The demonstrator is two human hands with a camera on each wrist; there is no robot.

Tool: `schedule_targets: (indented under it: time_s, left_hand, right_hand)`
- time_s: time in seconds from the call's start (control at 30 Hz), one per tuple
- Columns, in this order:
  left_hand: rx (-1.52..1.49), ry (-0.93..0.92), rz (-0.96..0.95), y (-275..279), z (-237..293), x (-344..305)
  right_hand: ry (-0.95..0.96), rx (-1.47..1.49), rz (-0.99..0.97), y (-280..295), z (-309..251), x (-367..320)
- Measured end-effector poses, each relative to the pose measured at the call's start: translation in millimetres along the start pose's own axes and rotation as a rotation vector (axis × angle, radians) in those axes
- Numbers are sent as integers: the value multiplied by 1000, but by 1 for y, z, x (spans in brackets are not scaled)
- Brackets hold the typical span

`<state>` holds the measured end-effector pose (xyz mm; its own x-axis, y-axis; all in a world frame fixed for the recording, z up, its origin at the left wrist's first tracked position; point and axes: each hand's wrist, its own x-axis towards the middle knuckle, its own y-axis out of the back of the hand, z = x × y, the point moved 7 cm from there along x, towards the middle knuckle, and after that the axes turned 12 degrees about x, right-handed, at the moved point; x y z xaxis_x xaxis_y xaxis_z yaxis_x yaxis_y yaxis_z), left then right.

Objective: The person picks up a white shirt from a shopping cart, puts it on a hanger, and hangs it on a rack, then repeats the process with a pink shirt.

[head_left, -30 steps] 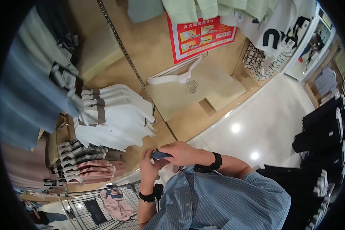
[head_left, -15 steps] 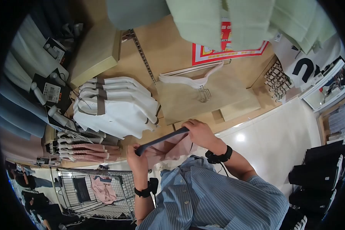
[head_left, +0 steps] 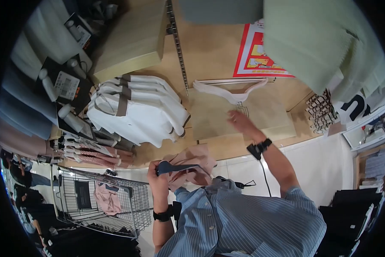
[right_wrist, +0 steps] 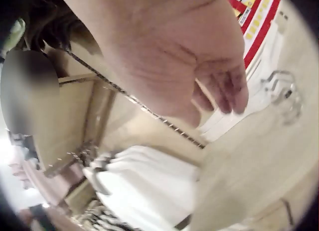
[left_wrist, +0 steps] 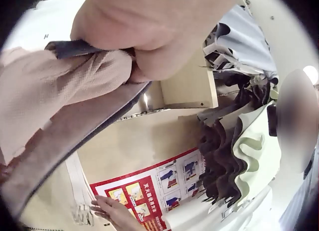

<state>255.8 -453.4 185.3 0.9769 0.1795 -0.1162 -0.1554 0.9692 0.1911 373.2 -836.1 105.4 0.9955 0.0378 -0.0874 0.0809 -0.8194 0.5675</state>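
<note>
From where I stand, the wire cart point(head_left: 137, 204) is on the near left, with a pink garment point(head_left: 107, 199) crumpled inside. Right of it, the left hand point(head_left: 159, 183) has its fingers curled tightly round the navy band point(head_left: 179, 167) of another pink piece, the held garment point(head_left: 195, 159), whose loose cloth droops in folds to the right. I'd judge it light, soft and limp, faintly crinkled, hardly slippery and not fragile; the band looks the firmest part, so that's where I'd grip, ideally at both ends. Farther right, the right hand point(head_left: 243, 123) reaches out with loosely bent fingers, nothing in it that I can see, close to the white hangers point(head_left: 232, 96); whether it touches them I can't tell.

As for writing, the dark tags point(head_left: 67, 86) on the far left carry barcodes too small to read. The red-bordered sign point(head_left: 259, 58), far right of centre, says 灭火器使用方法, how to use a fire extinguisher. Beyond it, a white top point(head_left: 337, 115) shows a bold black shape like an "n".
</note>
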Motion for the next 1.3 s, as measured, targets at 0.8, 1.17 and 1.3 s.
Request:
schedule_targets:
  time_s: [0.8,1.17,1.3]
  left_hand:
    - [18,-17,362,79,-7,12]
    - [146,-139,439,64,26,49]
    - [378,-241,458,49,40,46]
  right_hand:
    - [503,-747,150,81,-23,34]
    - [204,-11,140,87,-159,-141]
    - [189,225,43,54,-146,-166]
